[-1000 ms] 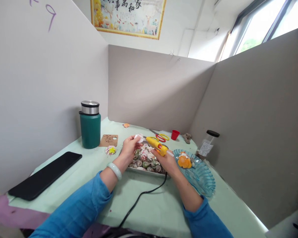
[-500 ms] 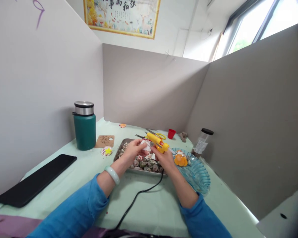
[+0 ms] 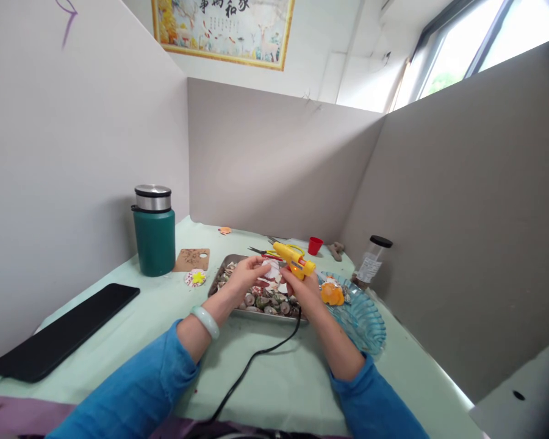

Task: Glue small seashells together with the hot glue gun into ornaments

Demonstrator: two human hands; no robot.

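Observation:
My right hand (image 3: 301, 291) is closed around a yellow glue gun (image 3: 293, 258) whose black cord (image 3: 251, 364) trails toward me. My left hand (image 3: 243, 277) pinches a small white shell (image 3: 271, 268) right by the gun's nozzle. Both hands hover over a metal tray (image 3: 216, 282) filled with several mixed shells. A pale green bangle (image 3: 205, 321) sits on my left wrist.
A blue glass dish (image 3: 363, 320) with an orange shell (image 3: 332, 294) lies to the right. A green flask (image 3: 154, 230), a cork coaster (image 3: 193, 259), a black slab (image 3: 59, 333), scissors (image 3: 274, 251), a red cup (image 3: 315, 246) and a jar (image 3: 372, 262) stand around. Grey partitions wall in the table.
My left hand carried the white shell rightward to the glue gun's nozzle. The right hand tilted the gun up a little over the tray.

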